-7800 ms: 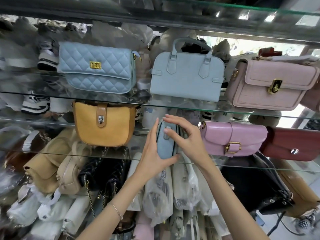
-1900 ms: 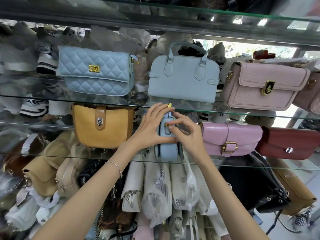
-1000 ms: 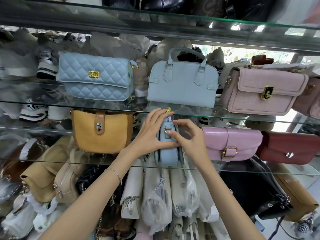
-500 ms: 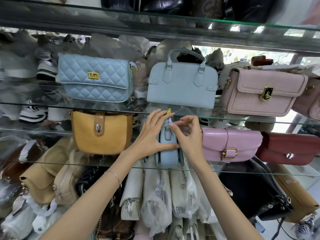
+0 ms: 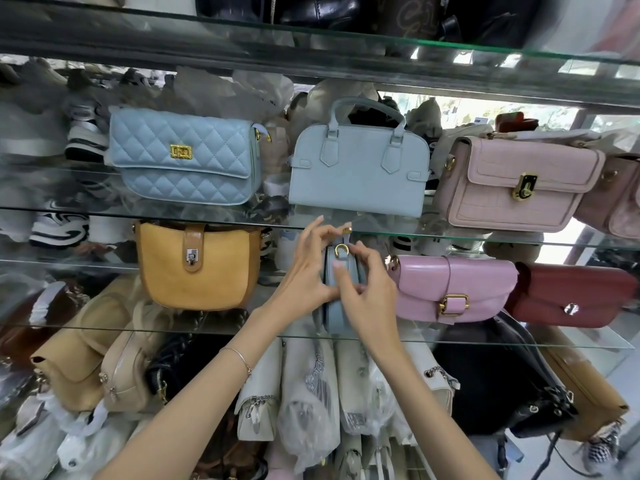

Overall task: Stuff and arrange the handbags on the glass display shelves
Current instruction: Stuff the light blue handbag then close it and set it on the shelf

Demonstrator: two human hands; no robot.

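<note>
A small light-blue handbag [image 5: 333, 317] stands end-on on the middle glass shelf [image 5: 104, 328], between a mustard bag [image 5: 197, 268] and a pink flap bag [image 5: 453, 289]. My left hand [image 5: 304, 271] grips its left side, with the fingers up by a gold ring at the top. My right hand [image 5: 367, 289] holds its right side, thumb on the front strap and a finger at the gold buckle [image 5: 341, 249]. Most of the bag's body is hidden behind both hands.
The shelf above [image 5: 485, 235] carries a quilted blue bag [image 5: 187, 157], a pale blue top-handle bag [image 5: 360, 171] and a pink clasp bag [image 5: 516, 185]. A maroon bag [image 5: 571, 296] sits far right. Below are wrapped white bags [image 5: 308, 403], tan bags [image 5: 86, 368] and a black bag [image 5: 498, 382].
My right hand has shifted on the blue bag's front, its thumb sliding down the strap while a finger reaches the buckle. My left hand keeps its grip. The bag stays in place.
</note>
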